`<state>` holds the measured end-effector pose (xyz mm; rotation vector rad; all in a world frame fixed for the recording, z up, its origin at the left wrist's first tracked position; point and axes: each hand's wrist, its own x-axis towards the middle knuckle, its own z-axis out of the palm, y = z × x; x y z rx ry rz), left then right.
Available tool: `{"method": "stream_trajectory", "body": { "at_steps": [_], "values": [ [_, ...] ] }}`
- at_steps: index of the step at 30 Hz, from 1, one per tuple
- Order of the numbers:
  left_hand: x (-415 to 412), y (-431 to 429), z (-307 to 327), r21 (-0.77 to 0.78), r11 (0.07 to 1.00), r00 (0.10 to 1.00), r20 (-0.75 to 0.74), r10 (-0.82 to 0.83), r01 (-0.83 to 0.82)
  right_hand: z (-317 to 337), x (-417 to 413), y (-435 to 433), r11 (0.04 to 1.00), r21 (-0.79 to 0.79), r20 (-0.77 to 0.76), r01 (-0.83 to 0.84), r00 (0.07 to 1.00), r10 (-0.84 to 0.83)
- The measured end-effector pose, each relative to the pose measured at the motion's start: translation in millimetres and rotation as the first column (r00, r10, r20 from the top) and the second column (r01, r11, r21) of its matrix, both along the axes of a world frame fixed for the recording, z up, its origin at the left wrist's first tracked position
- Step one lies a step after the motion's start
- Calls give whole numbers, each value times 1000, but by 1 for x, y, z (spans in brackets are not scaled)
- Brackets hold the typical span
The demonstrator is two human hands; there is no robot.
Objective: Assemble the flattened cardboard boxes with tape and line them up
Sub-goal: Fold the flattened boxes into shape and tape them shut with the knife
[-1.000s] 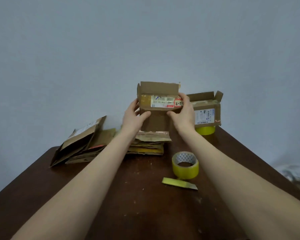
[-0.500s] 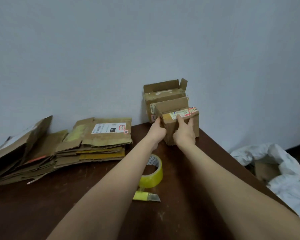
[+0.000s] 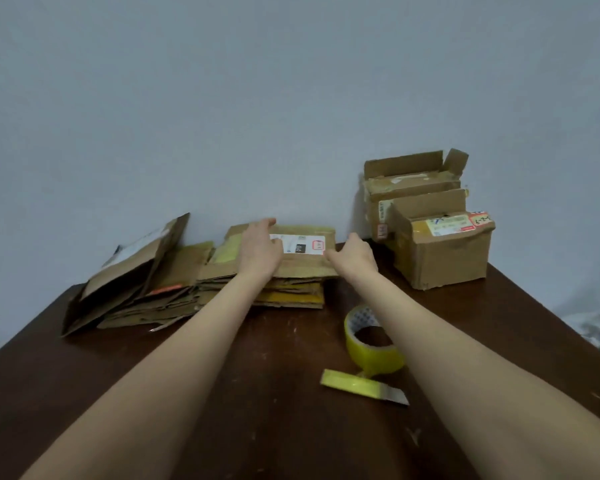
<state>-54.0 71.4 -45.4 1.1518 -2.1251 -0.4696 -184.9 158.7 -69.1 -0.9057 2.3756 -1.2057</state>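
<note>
Counter (image 3: 274, 427): dark brown wood, scuffed, set against a pale wall.

1. Stack of flattened boxes (image 3: 291, 296), middle of the far edge. Topmost flattened box (image 3: 309, 265) has a white label.
2. Left hand (image 3: 260, 251): palm down on the topmost flattened box, fingers straight and reaching toward its far edge; grasps nothing.
3. Right hand (image 3: 354, 256): fingertips touch the right edge of the same box. Whether they grip it cannot be told.
4. Leaning flattened boxes (image 3: 132, 268), far left corner, propped against the stack.
5. Front assembled box (image 3: 444, 258), far right corner, top flaps up.
6. Rear assembled box (image 3: 413, 178), directly behind item 5, touching it, flaps open.
7. Yellow tape roll (image 3: 374, 355), near the right side, in front of the stack.
8. Tape strip (image 3: 361, 386), lying flat, touching the roll's near side.
</note>
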Motion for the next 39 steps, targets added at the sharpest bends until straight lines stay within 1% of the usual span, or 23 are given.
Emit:
{"method": "stream_trajectory", "body": {
  "at_steps": [2,4,6,7,8,10,11,13,14,17,18,20,22,23,25,27,29,32,36,37,39],
  "values": [
    [36,-26,-5,9,995,989,115,96,-97,-6,7,-17,998,58,111,25,993,-31],
    [63,-43,-10,67,987,964,232,128,-147,-9,11,-29,997,55,150,54,987,-62],
    [75,-47,-17,173,978,956,286,60,-113,-7,15,-41,995,-29,198,94,976,-87],
    [78,-48,-19,219,971,957,287,29,-95,-4,17,-45,986,-97,256,132,961,-103],
    [80,-48,-21,243,967,963,268,12,-80,-1,19,-48,970,-175,339,170,935,-103],
    [84,-48,-20,273,958,987,158,40,-83,7,23,-48,923,-312,505,225,862,-40],
    [89,-48,-17,286,952,993,75,91,-109,10,25,-44,904,-362,553,227,833,12],
    [101,-47,-4,307,940,975,-107,193,-152,18,31,-30,871,-459,573,175,808,140],
    [108,-47,3,316,938,957,-196,215,-146,22,35,-22,854,-501,560,140,805,197],
    [133,-37,27,348,937,881,-431,194,-36,31,51,5,808,-589,527,37,775,349],
    [141,-29,33,336,942,853,-489,181,-8,33,56,15,800,-600,506,-15,767,395],
    [158,-8,44,309,951,817,-553,165,17,32,65,31,803,-575,428,-157,778,459],
    [179,16,44,278,960,831,-539,137,22,31,78,48,802,-523,310,-288,812,494],
    [189,29,41,267,963,854,-511,103,44,30,85,56,790,-525,263,-318,822,506],
    [207,50,26,264,957,893,-449,13,119,23,102,70,762,-571,259,-306,813,521],
    [220,68,7,301,941,909,-416,-16,154,12,122,81,761,-574,252,-302,819,515],
    [230,85,-10,320,929,894,-448,-22,184,-5,139,86,785,-528,185,-323,859,478],
    [240,99,-27,286,934,839,-543,-27,215,-23,158,86,797,-459,31,-393,889,456],
    [244,106,-26,232,958,803,-596,4,167,-25,169,82,813,-315,-199,-490,871,449],
    [245,105,-23,229,961,804,-595,13,155,-22,168,82,811,-301,-238,-503,863,447],
    [250,102,-19,192,969,813,-582,-13,153,-14,160,82,777,-328,-276,-538,841,466]
  ]
}}
